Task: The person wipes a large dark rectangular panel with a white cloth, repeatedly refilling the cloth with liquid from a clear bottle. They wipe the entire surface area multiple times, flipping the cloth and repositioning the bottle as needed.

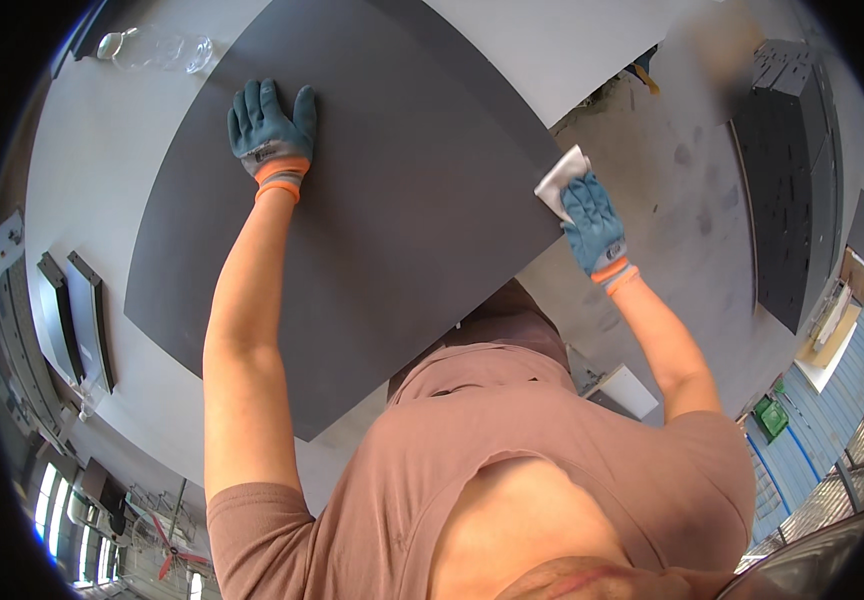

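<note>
A large dark grey panel lies across a white table, its near edge close to my body. My left hand, in a blue-grey glove with an orange cuff, rests flat on the panel with its fingers spread. At the panel's right edge, my right hand wears a matching glove and holds a folded white cloth. The cloth sits against the panel's right corner. The fingers lie over it, and the thumb is hidden.
A clear plastic bottle lies on the white table at the far left. Two dark narrow strips rest on the table's left part. Right of the concrete floor stands a stack of dark panels. A blurred patch covers something at upper right.
</note>
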{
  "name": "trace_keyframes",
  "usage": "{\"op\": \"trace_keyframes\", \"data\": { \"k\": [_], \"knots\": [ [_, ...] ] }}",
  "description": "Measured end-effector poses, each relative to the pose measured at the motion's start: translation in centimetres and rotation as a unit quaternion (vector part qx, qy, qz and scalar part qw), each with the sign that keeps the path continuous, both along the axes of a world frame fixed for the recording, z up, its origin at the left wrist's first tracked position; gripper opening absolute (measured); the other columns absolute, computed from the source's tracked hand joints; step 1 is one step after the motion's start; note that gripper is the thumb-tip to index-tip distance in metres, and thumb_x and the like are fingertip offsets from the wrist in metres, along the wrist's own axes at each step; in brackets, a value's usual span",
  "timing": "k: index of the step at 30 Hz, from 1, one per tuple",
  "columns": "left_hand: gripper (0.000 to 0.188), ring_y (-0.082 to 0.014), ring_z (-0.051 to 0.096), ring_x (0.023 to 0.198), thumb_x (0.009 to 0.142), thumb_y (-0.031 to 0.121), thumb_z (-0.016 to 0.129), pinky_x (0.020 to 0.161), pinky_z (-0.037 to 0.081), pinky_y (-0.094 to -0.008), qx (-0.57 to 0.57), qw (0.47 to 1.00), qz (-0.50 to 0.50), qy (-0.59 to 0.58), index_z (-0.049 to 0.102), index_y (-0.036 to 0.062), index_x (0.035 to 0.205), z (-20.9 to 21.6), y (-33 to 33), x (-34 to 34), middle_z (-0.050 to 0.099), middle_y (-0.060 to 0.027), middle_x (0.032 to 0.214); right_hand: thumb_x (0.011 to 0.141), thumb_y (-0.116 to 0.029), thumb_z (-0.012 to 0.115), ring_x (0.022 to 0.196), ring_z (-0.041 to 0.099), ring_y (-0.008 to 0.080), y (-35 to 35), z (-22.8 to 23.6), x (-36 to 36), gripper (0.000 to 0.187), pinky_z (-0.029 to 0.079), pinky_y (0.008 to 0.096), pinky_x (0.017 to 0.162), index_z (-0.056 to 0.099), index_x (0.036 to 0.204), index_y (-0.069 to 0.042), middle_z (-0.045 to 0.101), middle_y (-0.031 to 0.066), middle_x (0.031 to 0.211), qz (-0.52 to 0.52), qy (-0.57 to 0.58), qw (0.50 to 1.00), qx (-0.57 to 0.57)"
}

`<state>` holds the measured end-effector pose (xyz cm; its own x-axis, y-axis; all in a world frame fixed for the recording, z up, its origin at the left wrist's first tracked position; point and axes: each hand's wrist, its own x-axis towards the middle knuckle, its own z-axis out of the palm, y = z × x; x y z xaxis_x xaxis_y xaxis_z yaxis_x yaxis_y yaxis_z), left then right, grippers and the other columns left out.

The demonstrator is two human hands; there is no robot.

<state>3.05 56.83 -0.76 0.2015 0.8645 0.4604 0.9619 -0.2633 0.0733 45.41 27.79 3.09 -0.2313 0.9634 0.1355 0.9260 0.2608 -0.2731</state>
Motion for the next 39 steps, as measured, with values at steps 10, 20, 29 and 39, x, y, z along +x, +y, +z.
{"op": "trace_keyframes", "data": {
  "k": [10,20,29,39],
  "knots": [
    [0.062,-0.0366,0.056,0.132,0.094,0.057,0.063,0.115,0.039,-0.0486,-0.014,1.000,-0.004,-0.012,0.069,0.0036,0.123,0.3,-0.3,0.3,0.063,-0.0162,0.138,0.084,-0.014,0.076,0.137,0.053,0.0329,26.6,-3.2,-10.8,0.047,0.047,0.0425,0.112,0.066,0.129,-0.009,0.062,0.0124,0.139,0.019,0.036,0.986,0.159],
    [0.059,-0.0366,0.058,0.129,0.093,0.055,0.066,0.112,0.042,-0.0489,0.015,1.000,-0.008,-0.015,0.070,0.0029,0.119,0.1,-0.1,-0.5,0.065,-0.0158,0.134,0.086,-0.015,0.072,0.132,0.057,0.0381,13.3,-0.7,-6.1,0.041,0.047,0.0473,0.112,0.067,0.125,-0.004,0.064,0.0146,0.137,0.014,0.021,0.997,0.072],
    [0.059,-0.0364,0.057,0.131,0.095,0.054,0.065,0.115,0.040,-0.0479,-0.017,1.000,0.011,-0.004,0.069,0.0038,0.124,1.1,-0.3,0.3,0.063,-0.0158,0.139,0.086,-0.017,0.074,0.136,0.054,0.0379,13.6,-0.7,-6.0,0.047,0.046,0.0478,0.112,0.065,0.130,-0.004,0.061,0.0149,0.142,-0.002,0.013,0.999,0.040],
    [0.055,-0.0378,0.060,0.126,0.091,0.052,0.070,0.110,0.044,-0.0490,0.012,0.999,-0.025,-0.035,0.071,0.0031,0.117,1.1,0.1,0.3,0.066,-0.0167,0.132,0.099,-0.025,0.048,0.151,0.037,0.0314,49.6,-7.8,-18.7,0.056,0.023,0.0424,0.128,0.046,0.154,-0.013,0.043,0.0173,0.160,0.137,0.041,0.978,0.149]
  ]
}}
